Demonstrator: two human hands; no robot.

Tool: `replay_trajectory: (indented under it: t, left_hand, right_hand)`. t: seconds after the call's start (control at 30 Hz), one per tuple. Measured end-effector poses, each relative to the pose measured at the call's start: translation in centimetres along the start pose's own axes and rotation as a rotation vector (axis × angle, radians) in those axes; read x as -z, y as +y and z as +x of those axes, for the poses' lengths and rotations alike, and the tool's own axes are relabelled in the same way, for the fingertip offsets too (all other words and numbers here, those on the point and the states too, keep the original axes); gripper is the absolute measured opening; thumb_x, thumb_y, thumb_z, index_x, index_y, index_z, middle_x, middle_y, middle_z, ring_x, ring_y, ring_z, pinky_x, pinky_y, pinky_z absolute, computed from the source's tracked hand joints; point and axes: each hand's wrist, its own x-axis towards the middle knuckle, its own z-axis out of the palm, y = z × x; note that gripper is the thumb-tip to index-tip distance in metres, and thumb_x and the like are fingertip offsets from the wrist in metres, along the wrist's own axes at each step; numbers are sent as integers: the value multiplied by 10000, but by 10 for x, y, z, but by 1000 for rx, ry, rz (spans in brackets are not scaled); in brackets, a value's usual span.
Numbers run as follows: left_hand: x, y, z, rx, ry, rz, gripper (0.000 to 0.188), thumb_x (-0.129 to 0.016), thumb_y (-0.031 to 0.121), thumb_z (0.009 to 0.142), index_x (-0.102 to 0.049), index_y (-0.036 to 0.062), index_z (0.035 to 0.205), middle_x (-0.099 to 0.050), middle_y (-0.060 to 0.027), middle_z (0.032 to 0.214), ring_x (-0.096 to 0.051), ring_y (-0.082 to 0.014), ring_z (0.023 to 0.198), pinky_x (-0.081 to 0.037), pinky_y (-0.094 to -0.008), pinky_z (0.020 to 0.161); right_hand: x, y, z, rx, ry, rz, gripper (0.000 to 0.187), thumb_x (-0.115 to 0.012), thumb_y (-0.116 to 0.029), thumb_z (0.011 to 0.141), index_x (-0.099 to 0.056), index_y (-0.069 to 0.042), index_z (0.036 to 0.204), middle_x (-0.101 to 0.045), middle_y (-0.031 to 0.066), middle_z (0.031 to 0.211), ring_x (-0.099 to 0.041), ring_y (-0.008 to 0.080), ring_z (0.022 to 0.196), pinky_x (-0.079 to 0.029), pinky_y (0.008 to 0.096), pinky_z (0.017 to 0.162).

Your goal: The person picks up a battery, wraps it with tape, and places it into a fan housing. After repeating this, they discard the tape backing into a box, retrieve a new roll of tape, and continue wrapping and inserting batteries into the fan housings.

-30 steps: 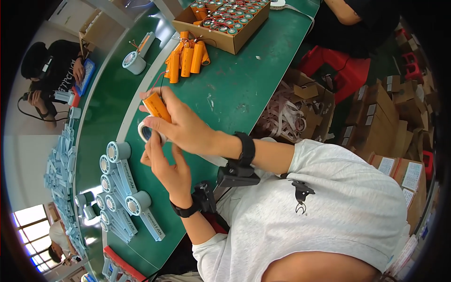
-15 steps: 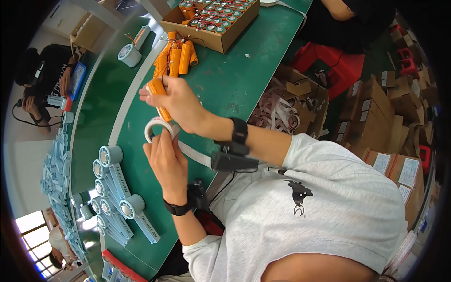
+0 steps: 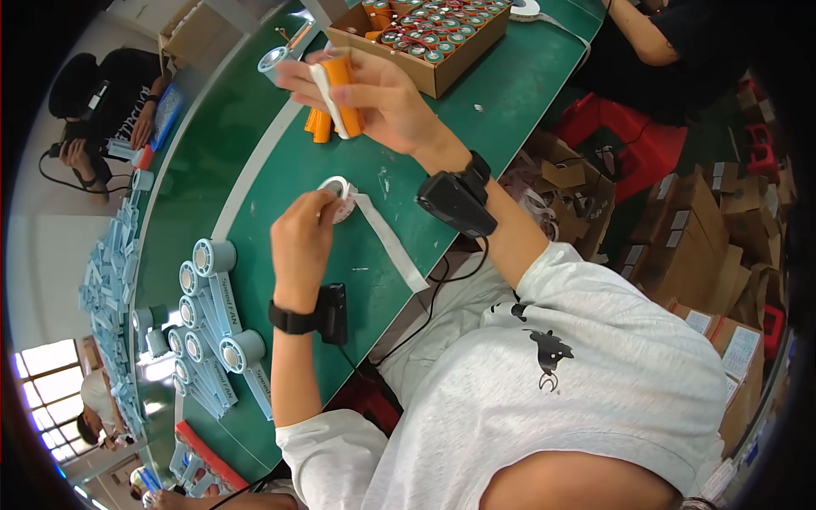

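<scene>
My right hand [image 3: 395, 106] is raised over the far part of the green table [image 3: 382, 161]. Between its thumb and fingers is an orange battery pack [image 3: 342, 72], with a white strip [image 3: 325, 89] lengthwise along its side. Closer to me, my left hand [image 3: 297, 234] pinches the edge of a white tape roll [image 3: 344, 208] low over the table. From the roll a loose length of white tape [image 3: 393, 244] runs toward the near table edge. More orange battery packs [image 3: 319, 126] lie beyond, partly hidden by my right hand.
A cardboard box [image 3: 455, 72] full of battery cells stands at the far end. Light blue handheld fans [image 3: 223, 302] lie at left, past them a heap of light blue parts [image 3: 110, 263]. Another person [image 3: 119, 102] works across. A red stool [image 3: 629, 132] and cartons [image 3: 680, 229] stand right.
My hands, close together before, have parted. The right has carried the battery pack up and away, its white strip now plainly seen; the left keeps the tape roll. The whole view has shifted a little.
</scene>
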Motion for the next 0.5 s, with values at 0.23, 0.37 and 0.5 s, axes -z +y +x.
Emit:
replay_trajectory:
  t: [0.23, 0.37, 0.5]
  left_hand:
    - [115, -87, -27, 67, -150, 1010, 566, -656, -109, 518, -623, 71, 1053, -595, -128, 1088, -576, -308, 974, -450, -356, 884]
    - [143, -94, -14, 252, -405, 359, 482, -682, -28, 576, -630, 52, 1048, -594, -153, 1088, -580, -318, 971, -455, -358, 855]
    - [110, -21, -2, 689, -547, 174, 362, -688, 95, 664, -635, 15, 1013, -592, -172, 1089, -582, -331, 956, -459, -360, 819]
  right_hand:
    - [17, -10, -22, 10, -134, -485, 305, -631, 87, 701, -611, -31, 982, -550, 122, 1203, -456, 290, 1198, -404, 363, 964]
    - [5, -15, -23, -37, -144, -707, 258, -685, 67, 653, -661, -30, 891, -599, 97, 1109, -526, 211, 1101, -444, 320, 886]
    - [-12, -17, -21, -74, -110, -972, 263, -706, 47, 630, -674, -33, 879, -613, 73, 1000, -573, 153, 968, -463, 274, 825]
